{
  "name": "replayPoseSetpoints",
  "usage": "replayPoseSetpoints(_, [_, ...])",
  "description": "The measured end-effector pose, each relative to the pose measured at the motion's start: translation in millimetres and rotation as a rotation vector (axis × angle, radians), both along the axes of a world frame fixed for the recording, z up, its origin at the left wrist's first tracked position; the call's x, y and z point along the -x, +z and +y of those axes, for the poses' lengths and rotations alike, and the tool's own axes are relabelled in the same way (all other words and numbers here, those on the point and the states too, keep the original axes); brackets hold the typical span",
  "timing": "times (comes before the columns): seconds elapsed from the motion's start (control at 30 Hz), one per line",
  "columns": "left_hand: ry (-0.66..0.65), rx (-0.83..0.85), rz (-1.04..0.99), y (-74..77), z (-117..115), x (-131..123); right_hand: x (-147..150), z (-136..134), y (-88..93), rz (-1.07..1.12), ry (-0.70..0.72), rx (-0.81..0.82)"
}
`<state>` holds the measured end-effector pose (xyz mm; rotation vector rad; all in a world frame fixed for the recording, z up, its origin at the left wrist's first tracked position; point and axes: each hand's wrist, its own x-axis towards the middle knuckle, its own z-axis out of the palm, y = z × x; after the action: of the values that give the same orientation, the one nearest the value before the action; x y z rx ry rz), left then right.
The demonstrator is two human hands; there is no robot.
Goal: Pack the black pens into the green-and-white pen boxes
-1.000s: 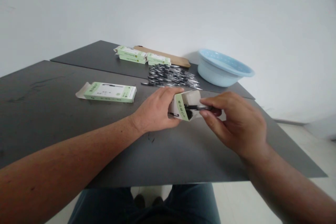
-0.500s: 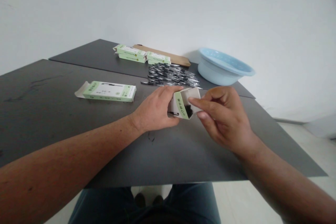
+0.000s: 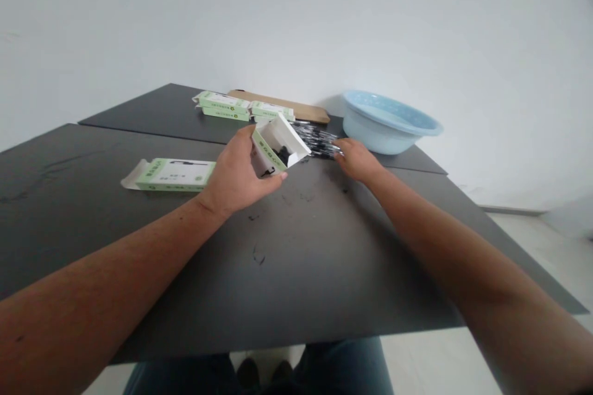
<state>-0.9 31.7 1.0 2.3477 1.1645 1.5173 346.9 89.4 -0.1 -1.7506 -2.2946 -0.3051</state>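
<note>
My left hand (image 3: 236, 176) is wrapped round a small green and white pen box (image 3: 278, 145), held above the dark table (image 3: 301, 271) with its open end tilted up and to the right. Dark pens show inside the opening. My right hand (image 3: 356, 159) is stretched forward to the near edge of a heap of black pens (image 3: 317, 137), its fingertips touching them. The fingers are bent over the pens, and I cannot make out whether they have one.
A closed green pen box (image 3: 169, 174) lies flat left of my left hand. Two more green boxes (image 3: 241, 105) and a brown card (image 3: 296, 110) lie at the back. A light blue basin (image 3: 386, 122) stands right of the pens. The table edge runs along the right.
My right hand left the box mouth and reached forward to the pen heap. My left hand lifted the box and moved it left and away from me.
</note>
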Motion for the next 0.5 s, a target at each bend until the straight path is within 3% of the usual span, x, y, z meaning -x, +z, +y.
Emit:
replayPoseSetpoints(0.3, [0.029, 0.013, 0.037, -2.3, 3, 3, 7, 53, -25.3, -0.045, -0.063, 0.046])
replayPoseSetpoints(0.5, [0.031, 0.017, 0.036, -4.1, 4, 4, 12, 63, -34.0, -0.093, -0.055, 0.083])
